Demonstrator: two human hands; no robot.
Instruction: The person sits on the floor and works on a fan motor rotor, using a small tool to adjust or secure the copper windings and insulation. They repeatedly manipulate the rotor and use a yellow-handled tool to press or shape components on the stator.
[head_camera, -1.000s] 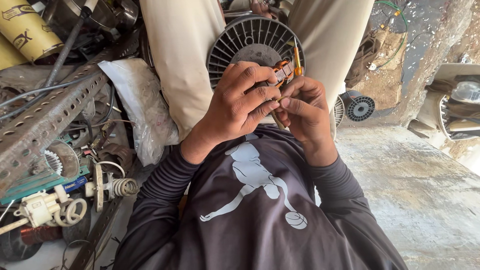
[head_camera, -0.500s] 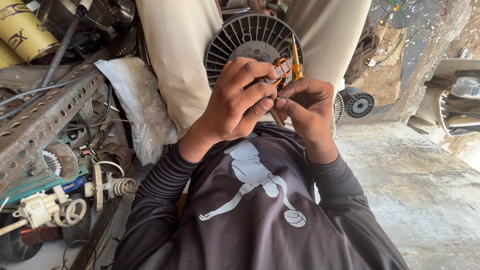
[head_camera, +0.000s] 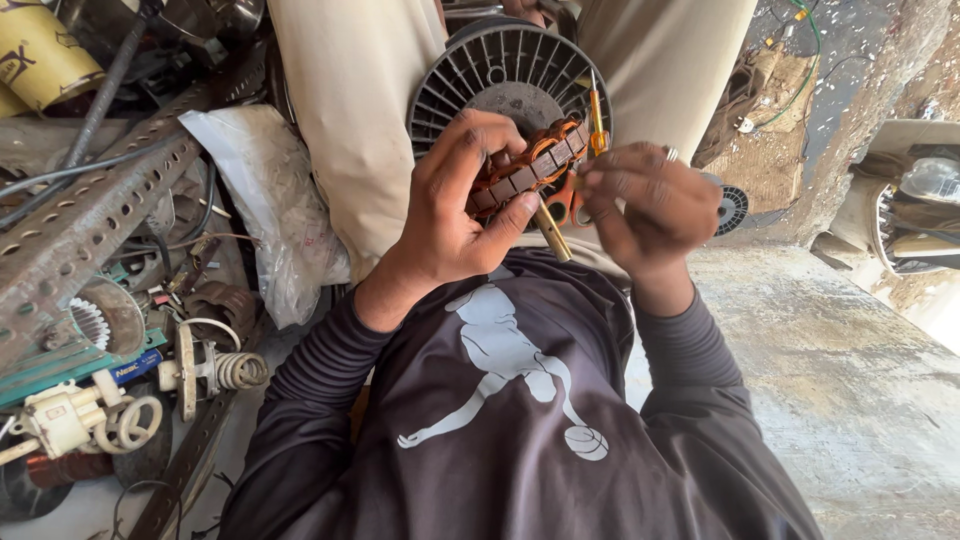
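From the head view I see my left hand (head_camera: 462, 205) curled around a small wound coil piece (head_camera: 528, 165), copper-brown with segmented windings. The fingers arch over its top and the thumb presses up from below, so the hand is closed on it, not spread. The coil piece sits tilted, its right end higher, just in front of a round black ribbed fan housing (head_camera: 505, 75).

My right hand (head_camera: 648, 205) is bunched, fingertips drawn together at the coil piece's right end. It pinches a thin tool with a yellow handle (head_camera: 597, 118) that stands nearly upright above the fingers. I cannot tell whether the tool's tip touches the windings, since the fingers hide it. A brass-coloured shaft (head_camera: 551, 232) slants down from beneath the coil piece between the two hands.

Behind the hands sit another person's legs in beige trousers (head_camera: 350, 110), either side of the fan housing. To the left lie a perforated metal angle bar (head_camera: 80, 225), a clear plastic bag (head_camera: 270, 200) and mixed motor parts.
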